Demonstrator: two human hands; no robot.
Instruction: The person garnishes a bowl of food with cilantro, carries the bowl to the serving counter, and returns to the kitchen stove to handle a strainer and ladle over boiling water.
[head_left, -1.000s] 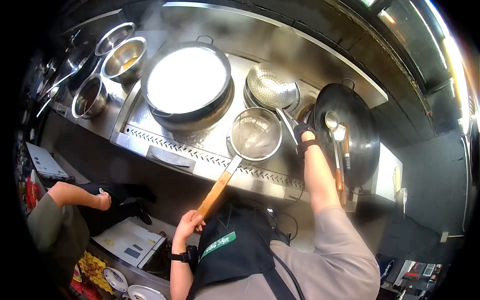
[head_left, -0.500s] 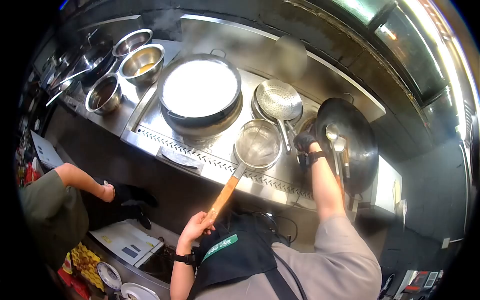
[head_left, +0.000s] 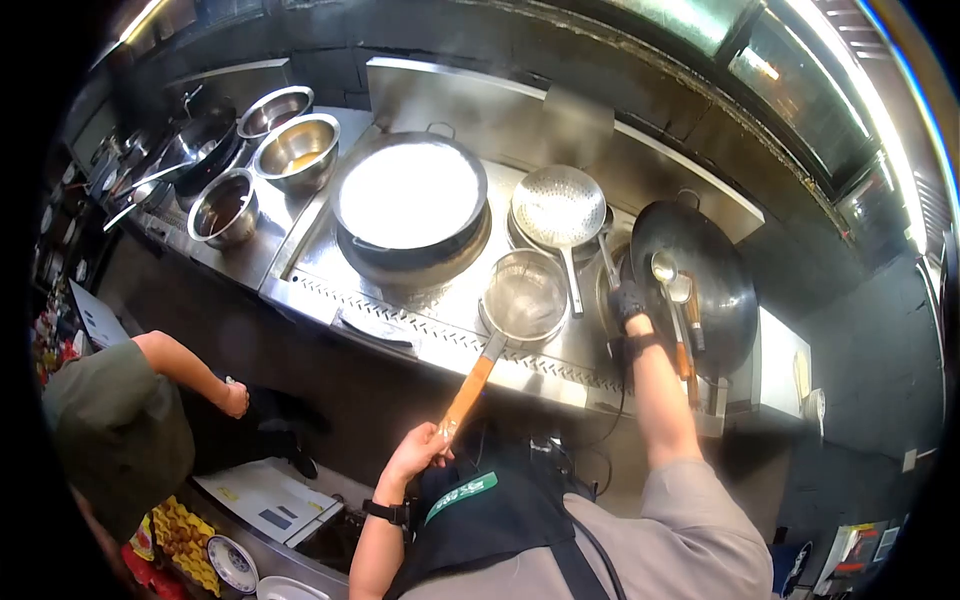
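My left hand (head_left: pixel 425 447) is wrapped round the wooden handle of a fine mesh strainer (head_left: pixel 524 295), whose round bowl is over the front of the steel stove. In a black glove, my right hand (head_left: pixel 628 303) is closed on a metal utensil handle (head_left: pixel 609 260) that slants up toward the stacked vessels. The far end of that utensil is hidden. Left of this hand, a perforated skimmer (head_left: pixel 558 205) lies on a round metal vessel, its own handle pointing forward and free of my hand.
A large wok (head_left: pixel 410 190) with bright white contents stands on the burner. On the right, a dark wok (head_left: pixel 715 300) holds ladles (head_left: pixel 664 267) and a brush. Steel bowls (head_left: pixel 297 150) stand at left. Another person's arm (head_left: pixel 190 370) is at lower left.
The view has shifted. The skimmer, tilted near my right hand earlier, now lies with its handle apart from that hand. My left hand still holds the strainer.
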